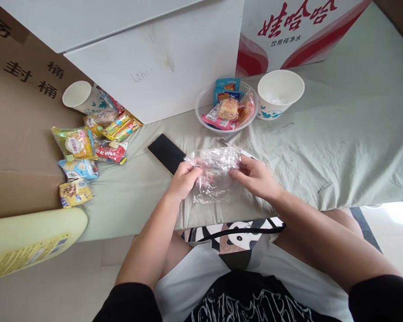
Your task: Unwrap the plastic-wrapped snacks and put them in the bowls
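Observation:
A crinkled clear plastic bag (216, 179) is stretched between my two hands above the cloth-covered surface. My left hand (185, 179) pinches its left edge between thumb and fingers. On the opposite edge, my right hand (255, 176) has its fingers closed on the plastic. Something reddish shows through the lower left of the bag, too blurred to name. Beside my left hand lies a black phone (168, 153). A thin whitish tool (243, 149), perhaps a knife or scissors, lies behind the bag, partly covered by it and my right hand.
A clear round bowl (206, 123) of packaged snacks stands behind my hands, with a white paper cup (278, 96) at its right. Several snack packets (77, 145) and another paper cup (79, 96) are at the left. White boxes (154, 71) stand along the back.

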Tool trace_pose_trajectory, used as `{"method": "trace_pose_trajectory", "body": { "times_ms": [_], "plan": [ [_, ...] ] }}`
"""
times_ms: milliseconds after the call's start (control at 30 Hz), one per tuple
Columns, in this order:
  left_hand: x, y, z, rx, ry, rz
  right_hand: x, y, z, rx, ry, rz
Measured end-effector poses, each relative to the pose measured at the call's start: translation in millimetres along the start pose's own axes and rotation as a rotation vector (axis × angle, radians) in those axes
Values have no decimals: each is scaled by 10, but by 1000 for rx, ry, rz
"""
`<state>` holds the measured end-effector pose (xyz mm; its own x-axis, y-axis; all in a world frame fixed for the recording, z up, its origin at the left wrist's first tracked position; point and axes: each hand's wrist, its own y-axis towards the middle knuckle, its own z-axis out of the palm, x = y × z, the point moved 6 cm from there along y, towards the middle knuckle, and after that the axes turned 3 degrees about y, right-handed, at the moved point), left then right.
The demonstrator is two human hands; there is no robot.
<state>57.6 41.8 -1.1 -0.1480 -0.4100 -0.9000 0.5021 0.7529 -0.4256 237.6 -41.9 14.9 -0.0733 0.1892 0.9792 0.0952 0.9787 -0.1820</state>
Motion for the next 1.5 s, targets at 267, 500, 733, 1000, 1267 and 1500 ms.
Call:
{"method": "trace_pose_trajectory", "body": {
  "times_ms": [267, 500, 733, 1000, 1267, 1500],
  "plan": [
    [-57, -16, -26, 74, -112, -21, 5, 0, -46, -105, 96, 50],
    [-104, -24, -73, 28, -95, 100, -41, -11, -4, -37, 214, 42],
    [-179, -21, -109, 11, -241, 199, -10, -3, -16, -37, 401, -54],
    [-239, -46, -132, 18, -81, 270, -20, -21, -115, -94, 156, -39],
    [-214, -27, -239, -185, 197, 436, 10, -19, -73, -207, -62, -8],
    [-311, -311, -203, -582, 493, 931, 302, -236, -77, -522, -567, -596]
  ]
}}
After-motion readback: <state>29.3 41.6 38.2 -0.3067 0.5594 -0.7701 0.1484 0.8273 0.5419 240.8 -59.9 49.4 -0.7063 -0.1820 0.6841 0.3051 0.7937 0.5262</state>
